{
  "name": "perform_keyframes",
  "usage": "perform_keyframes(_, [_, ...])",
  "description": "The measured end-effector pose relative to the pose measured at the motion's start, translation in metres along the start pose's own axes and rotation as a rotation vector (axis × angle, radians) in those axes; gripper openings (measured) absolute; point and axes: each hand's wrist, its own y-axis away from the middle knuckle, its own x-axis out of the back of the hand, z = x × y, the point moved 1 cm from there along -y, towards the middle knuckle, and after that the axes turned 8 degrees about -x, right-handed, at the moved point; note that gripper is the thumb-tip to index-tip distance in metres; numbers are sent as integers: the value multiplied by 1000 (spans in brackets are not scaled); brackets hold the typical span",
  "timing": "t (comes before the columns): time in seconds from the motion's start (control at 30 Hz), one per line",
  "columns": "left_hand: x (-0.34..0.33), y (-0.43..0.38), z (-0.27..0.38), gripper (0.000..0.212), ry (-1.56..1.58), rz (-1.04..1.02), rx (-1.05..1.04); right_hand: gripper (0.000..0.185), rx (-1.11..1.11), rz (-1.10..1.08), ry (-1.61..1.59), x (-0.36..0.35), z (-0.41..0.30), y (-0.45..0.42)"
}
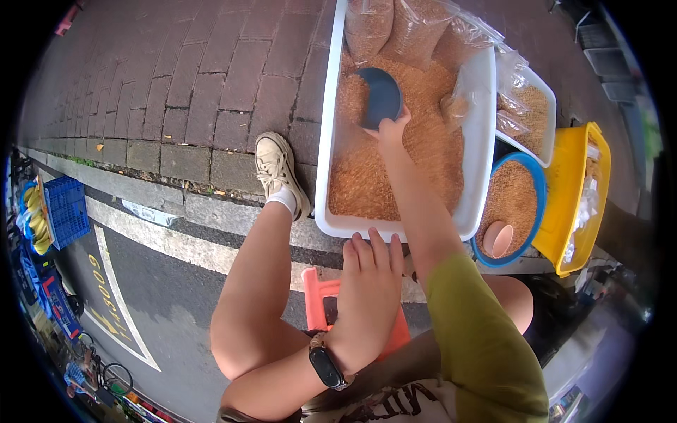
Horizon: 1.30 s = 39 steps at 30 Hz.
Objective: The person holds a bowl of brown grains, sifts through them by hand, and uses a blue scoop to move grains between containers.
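My right hand (392, 129) grips the rim of a dark blue plastic bowl (385, 98), tilted into small orange-brown dried pieces (365, 185) that fill much of a large white plastic tub (325, 158). Some of these pieces lie in the bowl's mouth; what they are is too small to tell. My left hand (370, 296) holds nothing, its fingers extended near the tub's front rim, above a pink-red plastic stool (315, 301). Filled clear plastic bags (370, 31) stand at the tub's far end, and another small bag (456, 108) lies by its right wall.
Right of the tub are a smaller white tub (552, 111) with bags, a blue basin (540, 211) holding similar pieces and a pink cup (498, 239), and a yellow bin (560, 190). My shoe (276, 169) rests beside the tub's left side. A blue crate (66, 211) stands far left.
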Motion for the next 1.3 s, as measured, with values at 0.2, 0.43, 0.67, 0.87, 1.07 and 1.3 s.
perform_keyframes(0.2, [-8,-10,-2,44,52,136,60,73,-241,-112,-452,54,-26,61])
perform_keyframes(0.43, [44,-41,-10,29,269,58,251,62,-319,-223,-393,93,-72,126])
perform_keyframes(0.67, [71,-54,-39,61,910,787,172,41,-177,-458,-245,76,-210,275])
perform_keyframes(0.87, [82,-61,-10,70,1768,858,-40,57,118,-373,-202,74,-216,290])
perform_keyframes(1.07, [88,-74,-1,67,2098,1014,-110,67,352,-305,-129,71,-199,289])
perform_keyframes(1.3, [87,-70,-6,64,2120,1114,-74,69,283,-314,-150,67,-192,299])
